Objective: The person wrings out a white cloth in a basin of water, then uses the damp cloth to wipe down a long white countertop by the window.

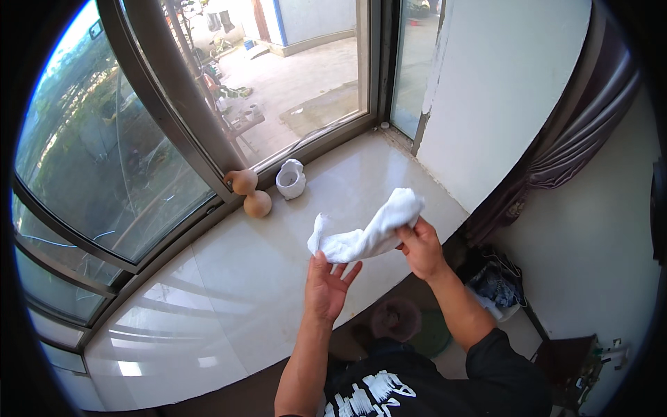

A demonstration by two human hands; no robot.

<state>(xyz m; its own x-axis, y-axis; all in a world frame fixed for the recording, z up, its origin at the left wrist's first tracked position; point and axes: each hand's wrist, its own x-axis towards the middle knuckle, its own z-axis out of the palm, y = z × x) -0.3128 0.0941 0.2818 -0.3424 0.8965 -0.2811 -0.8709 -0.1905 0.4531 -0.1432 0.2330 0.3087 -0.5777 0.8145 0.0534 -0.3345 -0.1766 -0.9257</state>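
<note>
Both my hands hold a white cloth (359,242) above the tiled windowsill. It is long and bunched, bending upward at its left end. My left hand (326,289) pinches the lower left part between thumb and fingers, with the other fingers spread. My right hand (423,249) grips the thicker right part, thumb on top. Farther back, by the window frame, a white pot (292,186) stands with its opening visible. Beside it on the left lies a tan bottle gourd (258,204), touching or nearly touching the frame.
The glossy windowsill (208,313) runs along sliding windows (151,130). A white wall (495,88) and a purple curtain (565,151) bound the right side. Below the sill's edge are a pink basin (396,318), a green basin (433,333) and a bin with a dark bag (497,286).
</note>
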